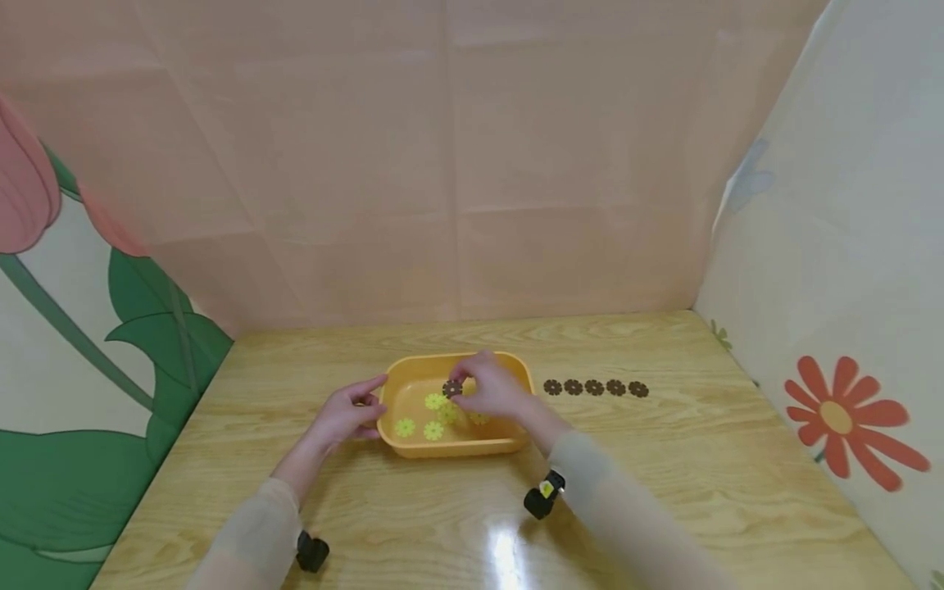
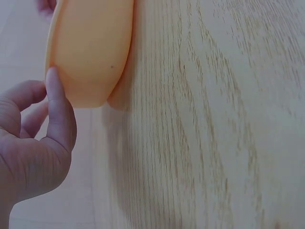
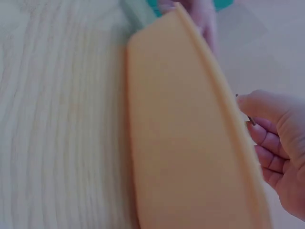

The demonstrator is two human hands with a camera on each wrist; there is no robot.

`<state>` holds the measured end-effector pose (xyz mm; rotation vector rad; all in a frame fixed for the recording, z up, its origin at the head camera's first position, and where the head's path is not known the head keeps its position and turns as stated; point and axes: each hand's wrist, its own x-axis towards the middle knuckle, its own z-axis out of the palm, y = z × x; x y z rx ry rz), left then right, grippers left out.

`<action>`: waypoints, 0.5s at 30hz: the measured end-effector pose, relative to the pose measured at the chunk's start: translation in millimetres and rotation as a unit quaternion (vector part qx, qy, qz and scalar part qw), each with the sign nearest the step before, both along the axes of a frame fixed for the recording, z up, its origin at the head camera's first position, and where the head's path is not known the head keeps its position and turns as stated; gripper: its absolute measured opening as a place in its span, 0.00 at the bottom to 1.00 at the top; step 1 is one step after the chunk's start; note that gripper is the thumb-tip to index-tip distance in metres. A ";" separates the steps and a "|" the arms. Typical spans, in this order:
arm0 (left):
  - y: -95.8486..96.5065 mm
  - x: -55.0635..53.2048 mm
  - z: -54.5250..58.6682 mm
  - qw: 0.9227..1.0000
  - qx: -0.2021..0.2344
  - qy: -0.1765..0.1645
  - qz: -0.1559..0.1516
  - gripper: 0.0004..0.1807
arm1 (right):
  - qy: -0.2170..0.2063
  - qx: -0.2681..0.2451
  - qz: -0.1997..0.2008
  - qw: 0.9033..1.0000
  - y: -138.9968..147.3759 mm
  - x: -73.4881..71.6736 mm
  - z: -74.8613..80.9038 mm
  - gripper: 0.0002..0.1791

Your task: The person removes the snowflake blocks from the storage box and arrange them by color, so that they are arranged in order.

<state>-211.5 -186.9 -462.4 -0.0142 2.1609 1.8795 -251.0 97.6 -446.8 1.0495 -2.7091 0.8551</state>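
In the head view, an orange tub (image 1: 465, 448) stands on the table with several yellow flower-shaped pieces (image 1: 433, 430) in it. My left hand (image 1: 351, 414) holds the tub's left end, thumb and fingers at the rim; the left wrist view has the thumb (image 2: 56, 88) against the tub wall (image 2: 93, 52). Over the tub, my right hand (image 1: 496, 392) pinches a brown flower-shaped piece (image 1: 452, 388) between thumb and fingers. From the right wrist, that brown piece (image 3: 251, 120) appears edge-on beyond the tub's rim, and the tub wall hides the pieces inside.
Right of the tub, several brown flower-shaped pieces (image 1: 594, 388) lie in a row on the wooden table (image 1: 428, 516). A pink covering (image 1: 442, 164) hangs at the back. Flower-painted panels (image 1: 833, 270) border the sides.
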 end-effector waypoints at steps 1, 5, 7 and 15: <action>-0.4 0.2 -0.1 1.000 -0.001 0.000 0.001 0.33 | 0.000 -0.012 -0.004 1.000 6.6 2.0 2.8 0.11; -0.3 0.4 0.1 1.000 0.000 0.002 0.000 0.33 | 0.017 -0.037 -0.036 0.999 39.5 9.2 8.6 0.11; -0.2 0.6 0.5 1.000 0.000 0.002 -0.001 0.33 | 0.031 -0.046 -0.049 0.997 58.6 11.9 7.8 0.13; -0.2 0.9 1.1 1.000 -0.001 0.001 -0.002 0.33 | 0.043 -0.057 -0.140 0.988 144.0 20.9 -6.6 0.14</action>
